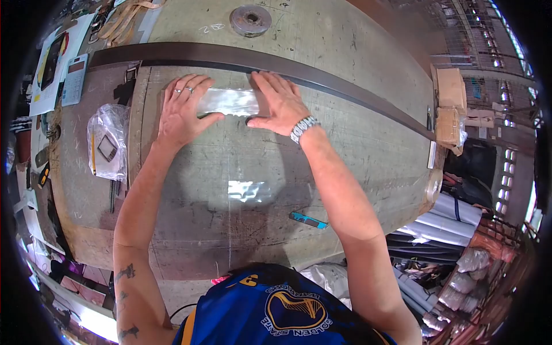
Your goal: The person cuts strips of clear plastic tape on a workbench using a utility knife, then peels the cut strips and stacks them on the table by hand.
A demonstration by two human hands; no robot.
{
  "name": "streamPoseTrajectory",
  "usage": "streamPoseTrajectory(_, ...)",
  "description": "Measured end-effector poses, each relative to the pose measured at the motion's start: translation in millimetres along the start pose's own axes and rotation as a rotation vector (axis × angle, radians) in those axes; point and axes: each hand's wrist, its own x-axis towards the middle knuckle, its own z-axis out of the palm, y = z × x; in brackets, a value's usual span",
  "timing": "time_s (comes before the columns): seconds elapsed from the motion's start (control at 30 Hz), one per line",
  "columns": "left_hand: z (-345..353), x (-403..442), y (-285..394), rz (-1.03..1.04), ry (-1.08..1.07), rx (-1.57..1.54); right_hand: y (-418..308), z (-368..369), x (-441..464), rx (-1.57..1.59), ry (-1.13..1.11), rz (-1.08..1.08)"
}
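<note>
Grey-green table fills the centre of the frame, crossed near the top by a dark bar. Just below the bar, the left hand and right hand lie spread, neither clenched. Between them, upper centre, shines a film, probably plastic, though glare blurs it. A blue tool lies lower centre.

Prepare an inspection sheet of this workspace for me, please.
Surface: grey bench, scuffed and marked.
Job's things: clear plastic strip lying flat; dark metal bar beyond it.
Clutter: turquoise tool on the bench; plastic bag and calculator to the left.
Hands: left hand at the strip's left end, right hand at its right; both spread.
Cables: thin dark loop beside the shirt; cannot tell whether it is a cable.
Surroundings: cardboard boxes and long rolls on the right.
</note>
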Motion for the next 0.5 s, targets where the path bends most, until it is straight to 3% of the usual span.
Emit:
streamPoseTrajectory(0.17,-1,-5,-6,0.016,0.001,-0.042,6,-8,5,-0.037,-0.189,0.016)
streamPoseTrajectory(0.5,-13,-7,4,-0.039,-0.022,-0.032,6,-6,-20,0.091,-0.045,0.041)
